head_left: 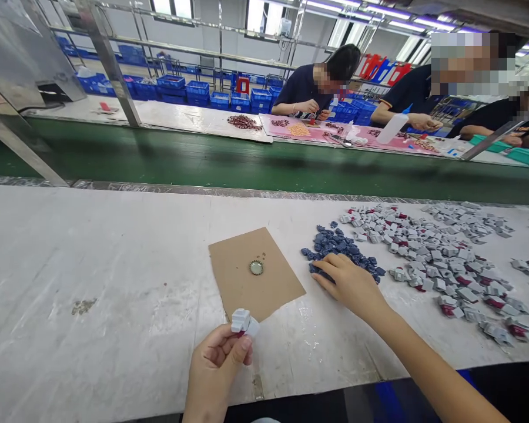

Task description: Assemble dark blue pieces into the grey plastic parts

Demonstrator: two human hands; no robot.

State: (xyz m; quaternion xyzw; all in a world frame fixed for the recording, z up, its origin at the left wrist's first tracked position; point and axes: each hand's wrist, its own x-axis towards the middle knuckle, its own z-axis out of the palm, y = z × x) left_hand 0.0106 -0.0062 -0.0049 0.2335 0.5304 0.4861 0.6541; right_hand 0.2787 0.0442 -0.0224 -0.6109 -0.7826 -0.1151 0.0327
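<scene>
Pinched in my left hand is a small grey and dark red plastic part, held up over the near corner of a brown cardboard sheet. On that sheet lies a metal bottle cap with its hollow side up. My right hand reaches to the near left edge of a pile of small dark blue plastic pieces. Its fingertips touch the pile; whether a piece is between them is hidden.
Many grey and dark red parts are spread to the right of the blue pile. Beyond the table runs a green conveyor belt. Across it, several people work at a bench with a white bottle. A metal post rises at the left.
</scene>
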